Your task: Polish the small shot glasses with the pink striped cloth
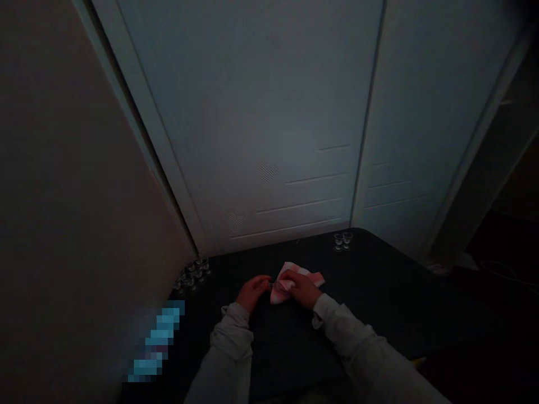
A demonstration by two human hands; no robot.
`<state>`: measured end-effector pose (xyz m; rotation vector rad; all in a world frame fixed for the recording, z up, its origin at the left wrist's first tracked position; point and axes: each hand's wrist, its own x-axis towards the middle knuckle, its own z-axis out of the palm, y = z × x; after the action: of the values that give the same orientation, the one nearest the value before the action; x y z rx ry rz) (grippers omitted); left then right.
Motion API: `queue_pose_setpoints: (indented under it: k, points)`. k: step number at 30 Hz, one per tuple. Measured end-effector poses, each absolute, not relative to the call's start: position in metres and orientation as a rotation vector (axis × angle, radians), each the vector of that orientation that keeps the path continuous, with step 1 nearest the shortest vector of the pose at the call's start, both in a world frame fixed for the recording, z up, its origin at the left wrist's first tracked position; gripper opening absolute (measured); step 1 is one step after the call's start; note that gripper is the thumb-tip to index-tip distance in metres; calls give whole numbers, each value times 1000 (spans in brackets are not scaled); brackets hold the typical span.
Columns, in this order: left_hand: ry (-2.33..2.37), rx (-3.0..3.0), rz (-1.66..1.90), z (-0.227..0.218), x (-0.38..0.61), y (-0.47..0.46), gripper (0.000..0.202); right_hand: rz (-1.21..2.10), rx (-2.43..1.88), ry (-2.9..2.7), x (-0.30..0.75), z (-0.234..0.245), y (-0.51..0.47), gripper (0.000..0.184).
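The right hand (304,287) pinches a pink-and-white cloth (295,281) lying mid-desk, while the left hand (251,292) rests curled just beside its edge, whether gripping I cannot tell. The cloth looks soft, light and limp, best taken by corners or folded edges. Small glasses (193,275) cluster at the dark desk (379,292) left corner, with two more (342,240) at its far edge.

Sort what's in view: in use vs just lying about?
In use: pink-and-white cloth, gripped by right hand; left hand beside it, its fingers at the cloth's left edge, contact unclear in the dim light.
Lying about: cluster of small glasses at table's far left; two small glasses at the far edge.
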<state>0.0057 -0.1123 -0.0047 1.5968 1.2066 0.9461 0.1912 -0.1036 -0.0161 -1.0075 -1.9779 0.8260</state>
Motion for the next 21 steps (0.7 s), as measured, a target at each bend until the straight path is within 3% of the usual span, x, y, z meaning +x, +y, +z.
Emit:
queue_pose_setpoints:
  k: [14, 21]
  points:
    - [1002, 1309, 997, -3, 1, -113, 35, 978, -1054, -1873, 191, -15, -102, 12]
    - [940, 1031, 1035, -1, 5, -119, 36, 1064, -973, -1741, 194, -18, -94, 20]
